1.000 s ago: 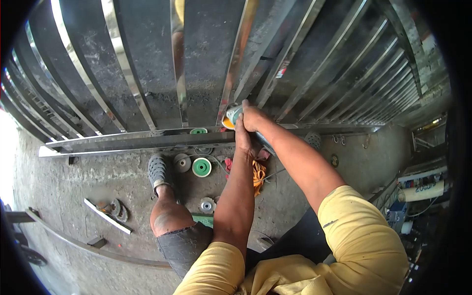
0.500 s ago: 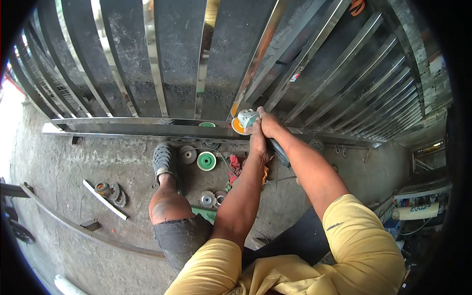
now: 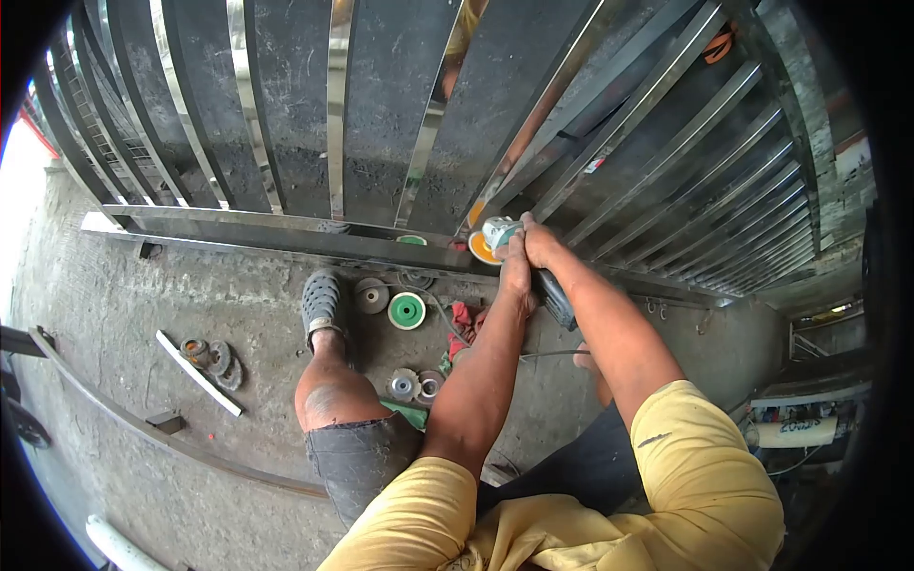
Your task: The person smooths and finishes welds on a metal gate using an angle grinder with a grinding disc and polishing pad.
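Observation:
Both hands are wrapped around an angle grinder (image 3: 555, 301) with a pale metal head and a dark body. My left hand (image 3: 515, 273) grips it from the near side, while my right hand (image 3: 541, 245) closes over it just behind the head. An orange disc (image 3: 483, 246) on the grinder sits right at the foot of a shiny upright bar (image 3: 525, 150), where it meets the bottom rail (image 3: 314, 240) of a metal gate. Parts of the fingers are hidden behind the tool and wrists.
A green disc (image 3: 407, 310), a grey disc (image 3: 371, 296) and a red cloth (image 3: 464, 324) lie on the floor near my clog (image 3: 324, 301). Worn discs (image 3: 225, 364) and a metal strip (image 3: 198, 373) are further left. A cable (image 3: 550, 353) trails from the grinder area.
The view has turned slightly, so the gate and floor items appear shifted. Both hands keep their hold on the grinder, its disc still by the foot of the same bar.

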The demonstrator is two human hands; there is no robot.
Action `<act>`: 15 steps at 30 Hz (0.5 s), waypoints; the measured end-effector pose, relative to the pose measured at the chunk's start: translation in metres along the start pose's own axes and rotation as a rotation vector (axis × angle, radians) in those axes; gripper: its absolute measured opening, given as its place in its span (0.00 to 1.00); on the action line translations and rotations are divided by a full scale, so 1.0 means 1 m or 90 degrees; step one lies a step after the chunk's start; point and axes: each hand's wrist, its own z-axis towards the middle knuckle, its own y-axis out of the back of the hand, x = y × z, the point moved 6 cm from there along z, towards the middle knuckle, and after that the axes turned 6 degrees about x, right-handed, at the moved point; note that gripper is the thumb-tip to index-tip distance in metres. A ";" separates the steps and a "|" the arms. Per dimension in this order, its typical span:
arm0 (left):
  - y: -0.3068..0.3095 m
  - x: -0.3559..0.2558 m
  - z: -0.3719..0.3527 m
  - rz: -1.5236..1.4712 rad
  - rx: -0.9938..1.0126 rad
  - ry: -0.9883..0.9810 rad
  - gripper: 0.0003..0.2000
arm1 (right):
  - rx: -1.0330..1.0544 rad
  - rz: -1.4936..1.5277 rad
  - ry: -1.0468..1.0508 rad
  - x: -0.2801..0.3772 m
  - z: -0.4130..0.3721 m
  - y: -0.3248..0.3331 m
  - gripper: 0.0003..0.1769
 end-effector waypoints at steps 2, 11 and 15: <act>-0.017 0.001 -0.005 -0.043 0.029 0.011 0.36 | -0.009 -0.025 -0.011 -0.001 -0.009 0.009 0.70; 0.025 -0.008 -0.012 -0.006 -0.149 -0.152 0.37 | 0.021 0.074 0.116 0.018 0.007 -0.022 0.65; 0.029 0.014 0.001 0.104 -0.143 -0.094 0.37 | -0.031 0.123 0.070 -0.008 -0.023 -0.012 0.60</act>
